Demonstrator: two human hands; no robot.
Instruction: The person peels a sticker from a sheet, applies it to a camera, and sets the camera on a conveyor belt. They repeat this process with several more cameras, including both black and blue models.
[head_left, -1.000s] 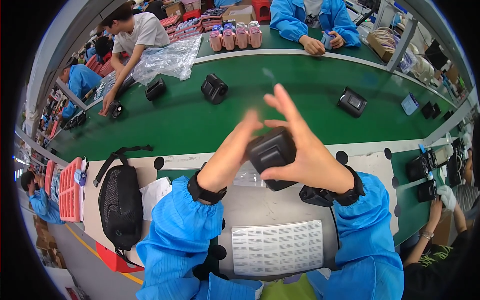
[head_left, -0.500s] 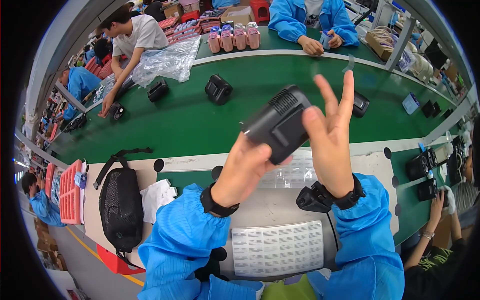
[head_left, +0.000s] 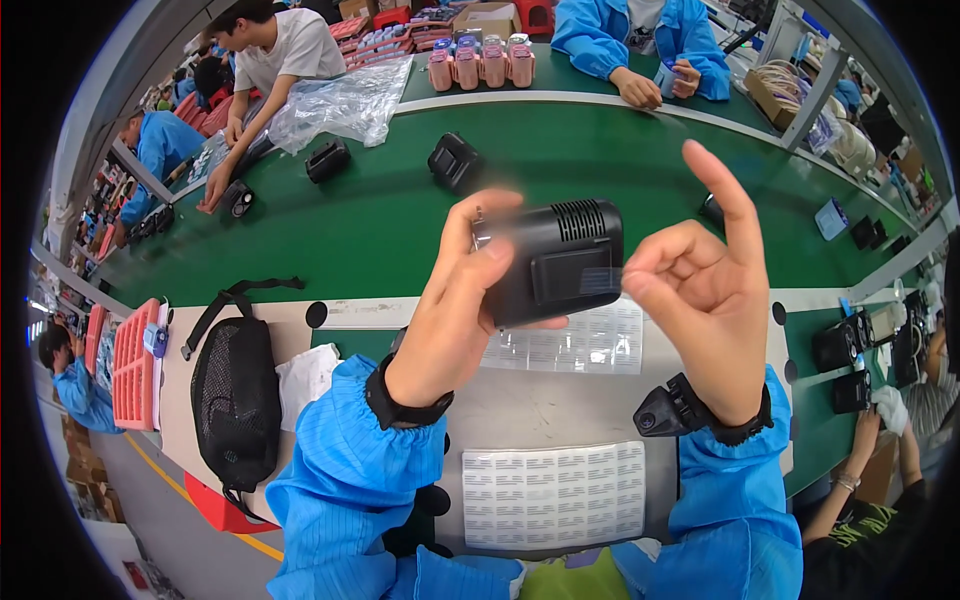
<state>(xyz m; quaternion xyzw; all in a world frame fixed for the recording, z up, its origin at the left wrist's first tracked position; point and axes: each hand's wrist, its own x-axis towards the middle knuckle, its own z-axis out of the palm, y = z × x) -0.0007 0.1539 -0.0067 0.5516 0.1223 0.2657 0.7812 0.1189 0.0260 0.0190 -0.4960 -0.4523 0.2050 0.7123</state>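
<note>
Clear film strip going onto a black device held up over the table's near edge.
The left hand [head_left: 450,320] has its grip closed round the black device [head_left: 550,262]; the right hand [head_left: 700,285] pinches a clear film strip [head_left: 598,281] against its flat panel, forefinger raised. Judging by this, the strip looks partly laid, pressing down left; label sheets [head_left: 555,495] lie below.

The black device [head_left: 550,262] looks like matt plastic, smooth, with a finely slotted grille near its top. A thin clear film strip [head_left: 600,280] on it looks glossy. The label sheets [head_left: 553,494] at the counter's [head_left: 520,410] near edge are white paper. The black bag [head_left: 235,390] at its left edge is woven mesh cloth.
</note>
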